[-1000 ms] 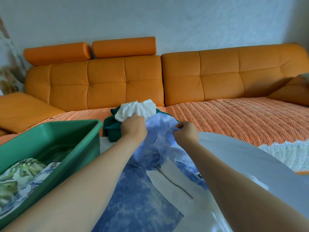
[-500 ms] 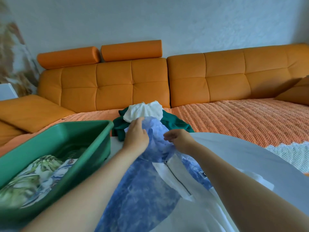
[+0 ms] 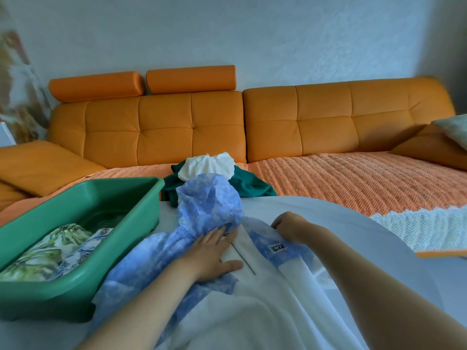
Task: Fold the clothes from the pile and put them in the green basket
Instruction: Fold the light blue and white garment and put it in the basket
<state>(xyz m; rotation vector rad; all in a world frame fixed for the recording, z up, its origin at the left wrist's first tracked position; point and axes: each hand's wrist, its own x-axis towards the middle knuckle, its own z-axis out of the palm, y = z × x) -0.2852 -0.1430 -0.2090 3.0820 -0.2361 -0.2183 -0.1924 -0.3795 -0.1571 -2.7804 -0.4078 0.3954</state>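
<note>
The hoodie (image 3: 252,311), blue tie-dye above and white below, lies spread front-up on the pale surface (image 3: 341,218), directly before the person, its lower part nearest the camera and partly under both forearms. The left hand (image 3: 212,251) lies flat on the chest of it, fingers straight and pressing the cloth just beside the zip (image 3: 243,258). The right hand (image 3: 290,227) is curled, grasping the fabric at the other side of the opening, just above a small label reading "OFF" (image 3: 276,247). To the left, the green basket (image 3: 75,289) stands on the same surface, touching the hoodie's edge, and holds folded clothes (image 3: 50,251) with a leaf print and a blue pattern. The hoodie's hood (image 3: 207,198) rises crumpled beyond the hands, leaning against the pile: a dark green garment (image 3: 252,189) with a white one (image 3: 207,165) bunched on top, at the far rim of the surface. Behind runs an orange sofa (image 3: 328,122) with a woven orange throw (image 3: 353,180) over its seat, two roll headrests (image 3: 189,78) on the left section, and a pale cushion (image 3: 452,130) at far right.
</note>
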